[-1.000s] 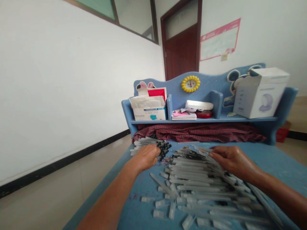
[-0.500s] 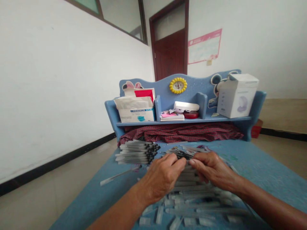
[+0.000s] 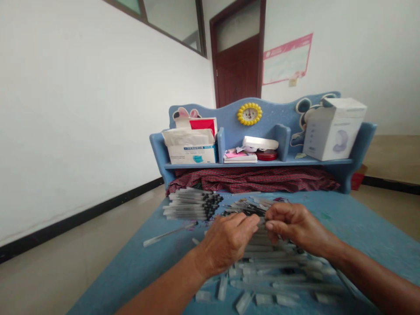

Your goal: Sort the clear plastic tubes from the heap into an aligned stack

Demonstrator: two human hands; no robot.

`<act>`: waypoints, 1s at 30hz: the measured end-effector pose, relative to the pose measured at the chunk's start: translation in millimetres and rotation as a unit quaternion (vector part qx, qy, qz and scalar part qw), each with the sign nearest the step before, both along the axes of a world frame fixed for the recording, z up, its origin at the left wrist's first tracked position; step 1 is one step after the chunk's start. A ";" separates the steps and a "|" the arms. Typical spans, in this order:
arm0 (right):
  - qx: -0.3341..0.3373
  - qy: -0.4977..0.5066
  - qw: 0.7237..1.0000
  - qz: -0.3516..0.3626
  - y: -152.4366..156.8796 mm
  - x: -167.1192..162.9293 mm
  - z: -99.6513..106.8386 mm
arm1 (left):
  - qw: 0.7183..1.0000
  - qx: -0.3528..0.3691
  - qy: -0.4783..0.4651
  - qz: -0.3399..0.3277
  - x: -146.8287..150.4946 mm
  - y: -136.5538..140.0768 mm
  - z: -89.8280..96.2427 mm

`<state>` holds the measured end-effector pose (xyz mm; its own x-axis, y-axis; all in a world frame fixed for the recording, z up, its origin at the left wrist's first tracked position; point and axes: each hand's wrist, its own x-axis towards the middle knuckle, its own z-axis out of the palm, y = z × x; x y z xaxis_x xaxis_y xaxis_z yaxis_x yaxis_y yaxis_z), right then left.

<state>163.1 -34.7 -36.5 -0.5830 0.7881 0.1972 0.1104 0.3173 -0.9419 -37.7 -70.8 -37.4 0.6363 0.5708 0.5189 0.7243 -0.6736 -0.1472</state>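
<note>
My left hand (image 3: 229, 236) is closed in a pinch above the middle of the table, its fingertips pointing right. My right hand (image 3: 295, 225) faces it from the other side, thumb and fingers pinched, a small gap away. Something small and pale shows between the fingertips, too blurred to name. Under and in front of both hands lie many translucent pen barrels (image 3: 272, 264) and loose clear pen caps (image 3: 244, 302). Just beyond them is a heap of dark-tipped thin pen parts (image 3: 244, 206). A stack of pens with black ends (image 3: 190, 204) lies to the left.
One single pen (image 3: 167, 235) lies apart on the blue table (image 3: 124, 275). At the back stands a blue shelf (image 3: 203, 166) with a mask box (image 3: 193, 151), a yellow flower-shaped clock (image 3: 249, 114) and a white carton (image 3: 334, 131). Checked cloth (image 3: 256, 180) is bunched beneath it.
The view has shifted slightly, so the scene sits further right and higher. My hands have drawn a little apart at the fingertips, and the right fingers are more raised.
</note>
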 end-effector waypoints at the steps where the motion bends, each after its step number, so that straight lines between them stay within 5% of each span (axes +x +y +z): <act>1: -0.003 0.003 1.000 0.002 0.7 -0.1 0.2 | 1.000 -0.001 -0.005 -0.002 -0.6 0.7 0.0; 8: 0.017 -0.041 0.999 -0.014 2.4 -0.4 1.7 | 0.999 0.007 -0.035 -0.011 -0.4 3.6 1.5; 14: -0.058 0.023 0.998 0.028 4.8 -0.1 1.7 | 0.999 -0.001 -0.035 -0.011 -0.6 7.4 -2.4; 20: -0.003 -0.045 0.999 -0.008 8.5 -0.6 -3.9 | 0.999 0.012 -0.038 -0.015 -1.9 8.9 -3.8; 25: -0.049 0.012 0.999 0.016 9.7 -1.4 -4.6 | 0.999 0.015 -0.029 -0.012 -2.6 9.4 -3.8; 30: -0.034 -0.034 0.999 0.006 10.9 -1.5 -6.1 | 1.000 0.017 -0.025 -0.009 -2.3 10.8 -4.8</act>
